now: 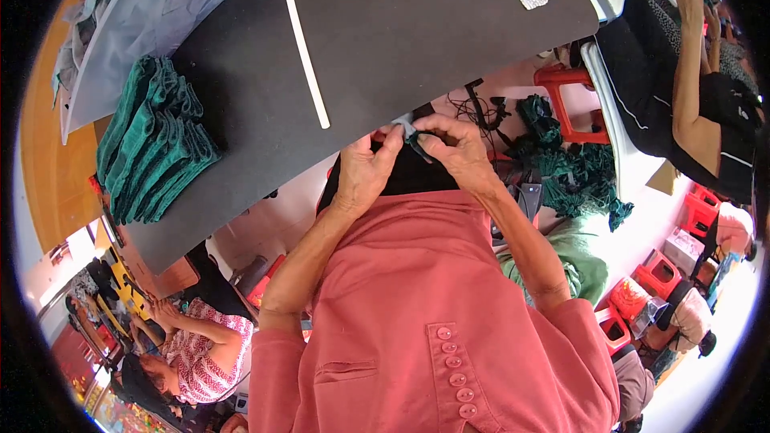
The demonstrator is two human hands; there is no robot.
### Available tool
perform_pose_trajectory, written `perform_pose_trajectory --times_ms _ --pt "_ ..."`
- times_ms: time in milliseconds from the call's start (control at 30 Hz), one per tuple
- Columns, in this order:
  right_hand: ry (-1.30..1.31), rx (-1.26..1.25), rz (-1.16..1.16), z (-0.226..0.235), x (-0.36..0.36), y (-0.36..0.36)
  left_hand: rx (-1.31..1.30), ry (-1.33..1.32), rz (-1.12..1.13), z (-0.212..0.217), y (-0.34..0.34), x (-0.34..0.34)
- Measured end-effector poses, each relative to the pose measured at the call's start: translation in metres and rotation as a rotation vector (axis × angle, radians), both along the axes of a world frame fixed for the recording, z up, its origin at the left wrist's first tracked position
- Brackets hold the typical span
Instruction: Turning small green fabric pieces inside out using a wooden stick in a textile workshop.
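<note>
Both hands are pinching a small dark green cloth piece (419, 140), looking soft and matt. Beyond the grip, the black table top (401, 24) is looking smooth and matt.

Both hands meet at the near edge of the table (401, 40) — left hand (365, 168) beside right hand (457, 148), a small cloth piece (419, 141) pinched between them. Folded cloth stack (152, 144) on the table, far left. Long strip (303, 40) lies mid-table, behind the hands. Cloth heap (573, 168) on the floor, right — stool (571, 100) behind it.

Head cam, looks straight down; close on table (385, 40) edge.
</note>
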State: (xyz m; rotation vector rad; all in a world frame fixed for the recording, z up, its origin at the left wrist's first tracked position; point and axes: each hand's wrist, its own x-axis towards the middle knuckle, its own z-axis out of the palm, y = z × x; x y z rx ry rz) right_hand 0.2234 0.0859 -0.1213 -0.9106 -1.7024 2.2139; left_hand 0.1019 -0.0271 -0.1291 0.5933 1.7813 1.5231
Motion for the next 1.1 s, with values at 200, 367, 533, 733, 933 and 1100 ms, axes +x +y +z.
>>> perform_pose_trajectory --times_ms 200,367,533,733,933,1100 --pt "0.037 0.082 -0.176 -0.003 -0.004 -0.006 0.066 0.406 -0.183 0.019 0.003 -0.002" --pt "0.038 0.202 -0.187 0.006 -0.007 -0.011 -0.09 0.382 -0.217 0.01 0.002 -0.003" --pt "0.025 0.098 -0.174 0.0 -0.001 0.005 -0.21 0.02 -0.231 0.01 0.002 -0.02" --pt "-0.045 0.026 -0.141 0.008 -0.002 0.006 -0.188 -0.05 -0.143 0.019 0.007 -0.008" --pt "-0.009 -0.044 -0.187 0.006 -0.003 -0.002 -0.083 0.184 -0.265 0.012 0.005 -0.006" --pt "-0.036 0.062 -0.213 0.0 -0.005 -0.004 -0.116 0.421 -0.308 0.02 0.009 -0.006"
